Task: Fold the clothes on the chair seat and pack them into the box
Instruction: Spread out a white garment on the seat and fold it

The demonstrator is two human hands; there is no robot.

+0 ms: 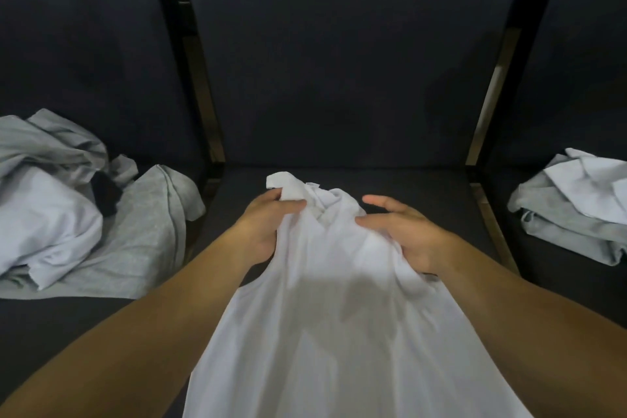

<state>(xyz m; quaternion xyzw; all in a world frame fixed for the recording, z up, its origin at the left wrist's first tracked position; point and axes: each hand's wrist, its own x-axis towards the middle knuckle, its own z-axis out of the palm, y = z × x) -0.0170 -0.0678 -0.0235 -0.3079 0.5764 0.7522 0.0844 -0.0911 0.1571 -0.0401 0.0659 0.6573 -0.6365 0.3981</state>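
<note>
Your left hand (263, 226) sits just left of centre in the frame, fingers and thumb curled round a bunched upper corner of the white shirt (332, 309); a short strip of that cloth pokes up past your knuckles. Your right hand (403, 236) is just right of centre, palm against the shirt's other upper edge. Its thumb presses into the fabric and the lower fingers look tucked into the cloth, while the upper fingers reach forward almost straight, clear of it. So the left hand is plainly grasping; the right is holding more loosely, with cloth gathered under the palm.

The shirt hangs from your two hands down the middle of the frame, spreading wider toward the bottom edge, where it runs out of view. Its top is crumpled between your hands, above the middle seat (339, 180), which is dark and padded, with a tall dark backrest filling the upper centre.

At the left of the frame, on the next seat, lies a loose pile (68, 200) of grey and pale garments, unfolded, with something small and black showing among them. At the right edge, on the other neighbouring seat, a grey stack (576, 207) lies roughly folded, its far side cut off by the frame.
</note>
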